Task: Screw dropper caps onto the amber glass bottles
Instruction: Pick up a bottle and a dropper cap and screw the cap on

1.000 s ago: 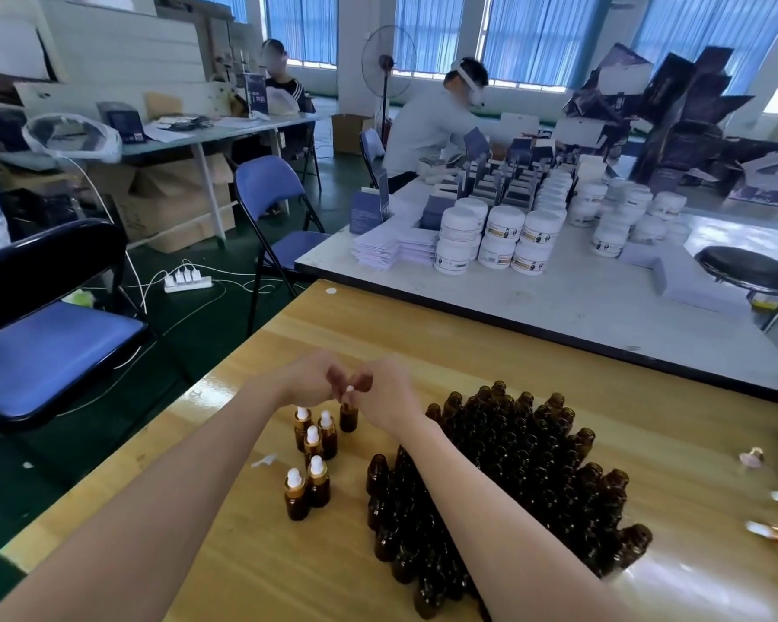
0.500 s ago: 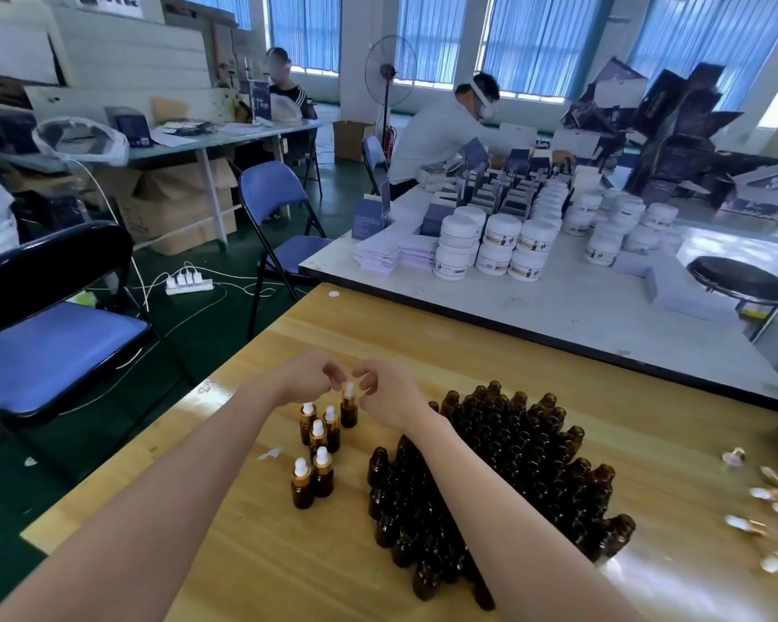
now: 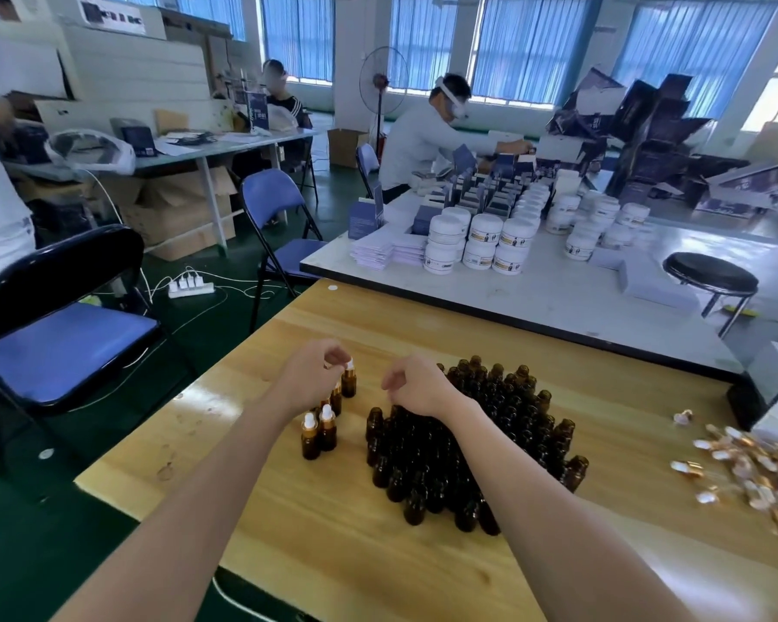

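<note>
**Capping bench: items as I see them from the remote feed**

1. Chair (image 3: 64,338): blue seat, dark frame. It stands on the floor, well left of the open bottles.
2. Table (image 3: 288,531): pale wood. It bears the open bottles and all the task items listed below.
3. Left hand (image 3: 311,379): just left of the open bottles. Its fingers are curled, and the tips pinch the white top of one capped bottle (image 3: 349,381), which stands upright at the rear of its group.
4. Capped bottles (image 3: 310,439): a small upright group, near the open bottles on their left but apart from them. The left hand hides some, so I cannot give a count.
5. Right hand (image 3: 416,386): over the rear left corner of the open bottles. Its fingers are loosely curled and hold nothing.
6. Open bottles (image 3: 468,442): amber glass, upright and uncapped, packed close in one block.
7. Jars (image 3: 481,244): white, stacked on a white bench beyond the open bottles.
8. Caps (image 3: 755,469): a loose heap with gold collars and white bulbs, well right of the open bottles.
</note>
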